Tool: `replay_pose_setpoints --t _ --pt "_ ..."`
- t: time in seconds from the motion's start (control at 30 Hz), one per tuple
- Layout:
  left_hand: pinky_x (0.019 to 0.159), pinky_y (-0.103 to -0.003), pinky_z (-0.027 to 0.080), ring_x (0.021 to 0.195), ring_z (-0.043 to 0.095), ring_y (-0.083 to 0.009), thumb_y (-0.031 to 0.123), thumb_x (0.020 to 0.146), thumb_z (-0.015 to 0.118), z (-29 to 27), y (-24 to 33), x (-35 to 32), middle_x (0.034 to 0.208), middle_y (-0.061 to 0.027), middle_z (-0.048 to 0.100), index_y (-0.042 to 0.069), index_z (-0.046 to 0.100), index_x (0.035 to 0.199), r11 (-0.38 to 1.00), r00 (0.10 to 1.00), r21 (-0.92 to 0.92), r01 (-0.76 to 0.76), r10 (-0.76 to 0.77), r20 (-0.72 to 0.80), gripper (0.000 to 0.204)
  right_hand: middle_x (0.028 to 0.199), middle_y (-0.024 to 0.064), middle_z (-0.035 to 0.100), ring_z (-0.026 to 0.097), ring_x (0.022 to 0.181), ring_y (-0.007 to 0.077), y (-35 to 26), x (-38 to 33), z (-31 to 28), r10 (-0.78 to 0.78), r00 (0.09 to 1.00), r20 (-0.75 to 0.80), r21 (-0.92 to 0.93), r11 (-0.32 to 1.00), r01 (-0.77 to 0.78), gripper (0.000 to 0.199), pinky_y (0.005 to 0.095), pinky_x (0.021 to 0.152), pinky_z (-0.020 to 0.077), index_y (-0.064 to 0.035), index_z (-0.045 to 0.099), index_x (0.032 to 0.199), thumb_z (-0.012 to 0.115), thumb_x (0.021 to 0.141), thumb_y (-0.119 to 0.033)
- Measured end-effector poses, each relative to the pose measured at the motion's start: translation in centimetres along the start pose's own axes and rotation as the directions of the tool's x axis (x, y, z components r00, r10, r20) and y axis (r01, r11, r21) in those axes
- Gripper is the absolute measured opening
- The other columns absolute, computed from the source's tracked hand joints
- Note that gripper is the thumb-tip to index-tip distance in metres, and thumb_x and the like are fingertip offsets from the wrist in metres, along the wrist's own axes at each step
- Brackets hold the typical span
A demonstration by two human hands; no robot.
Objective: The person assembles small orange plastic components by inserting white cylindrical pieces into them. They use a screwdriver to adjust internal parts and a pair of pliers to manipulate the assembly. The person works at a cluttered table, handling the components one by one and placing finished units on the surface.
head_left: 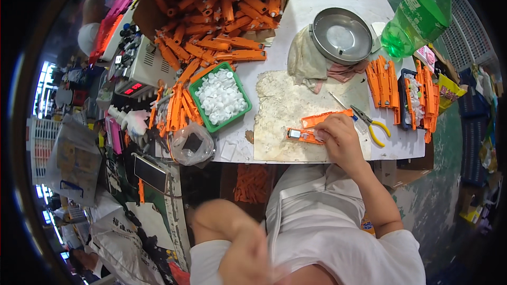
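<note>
My right hand [340, 136] is closed, with its fingertips pinching the end of an orange plastic housing [307, 136] that lies at the mat's front edge. A small silvery-white part [294, 133] sits in the housing's left end. Just behind it lies a second orange shell piece [321, 119], partly covered by my fingers. My left hand [245, 256] is drawn back close to my chest, off the table; motion smears its fingers, so what they hold, if anything, is not visible. Beside my right hand are yellow-handled pliers [376, 125] and a thin screwdriver-like tool [337, 99].
A box [145, 8] spills orange housings [222, 16] at the back left. Nearer stands a green basket of white caps [222, 95]. A metal bowl [342, 36] rests on rags behind the worn mat [274, 116]. Rightward are a green bottle [417, 18] and stacked orange pieces [383, 84].
</note>
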State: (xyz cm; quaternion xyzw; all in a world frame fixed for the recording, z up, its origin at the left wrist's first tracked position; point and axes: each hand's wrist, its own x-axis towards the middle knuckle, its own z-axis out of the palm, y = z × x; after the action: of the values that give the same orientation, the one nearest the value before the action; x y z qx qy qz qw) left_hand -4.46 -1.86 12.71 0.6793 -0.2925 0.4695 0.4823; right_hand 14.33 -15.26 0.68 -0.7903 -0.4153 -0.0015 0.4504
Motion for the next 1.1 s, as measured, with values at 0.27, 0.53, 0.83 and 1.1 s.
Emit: replay_pose_setpoints --t 0.27,0.53,0.83,1.1 --pt "0.079 -0.035 0.044 0.091 0.054 -0.027 0.007 0.068 0.074 3.6 -8.7 -7.6 0.088 -0.0072 0.062 0.005 0.066 0.091 0.602 0.824 0.666 0.441 -0.566 -0.034 0.025 0.081 0.004 0.062 0.056 0.086 0.0222 -1.7 -2.1 -0.7 -0.176 0.957 -0.231 0.026 0.982 0.187 0.024 0.0357 0.077 0.0412 -0.0069 0.064 0.093 0.065 0.071 0.001" --pt "0.08 -0.037 0.042 0.092 0.054 -0.0239 0.01 0.066 0.074 4.4 -8.2 -8.0 0.085 -0.002 0.06 0.008 0.066 0.084 0.691 0.907 0.674 0.261 -0.414 0.073 0.02 0.089 0.0043 0.061 0.053 0.093 0.0229 -2.8 -4.3 -1.2 -0.323 0.924 -0.206 -0.025 0.945 0.325 0.028 0.0369 0.085 0.0405 -0.0074 0.064 0.099 0.069 0.071 -0.008" --pt "0.08 -0.038 0.041 0.093 0.054 -0.0233 0.011 0.066 0.074 4.0 -8.1 -8.2 0.086 -0.0014 0.059 0.008 0.066 0.085 0.695 0.912 0.688 0.207 -0.391 0.12 0.02 0.1 0.0054 0.058 0.047 0.102 0.0259 -2.9 -4.4 -1.4 -0.133 0.991 -0.032 0.102 0.986 0.135 0.033 0.0363 0.088 0.0391 -0.0091 0.065 0.105 0.071 0.073 -0.014" --pt "0.081 -0.038 0.041 0.094 0.054 -0.0235 0.009 0.068 0.073 3.9 -8.7 -8.1 0.086 -0.0015 0.059 0.008 0.064 0.085 0.684 0.9 0.699 0.209 -0.413 0.135 0.019 0.097 0.0066 0.058 0.048 0.1 0.0263 -2.5 -4.3 -1.4 -0.102 0.992 -0.077 0.075 0.991 0.108 0.03 0.0367 0.087 0.0396 -0.007 0.066 0.102 0.071 0.073 -0.013"
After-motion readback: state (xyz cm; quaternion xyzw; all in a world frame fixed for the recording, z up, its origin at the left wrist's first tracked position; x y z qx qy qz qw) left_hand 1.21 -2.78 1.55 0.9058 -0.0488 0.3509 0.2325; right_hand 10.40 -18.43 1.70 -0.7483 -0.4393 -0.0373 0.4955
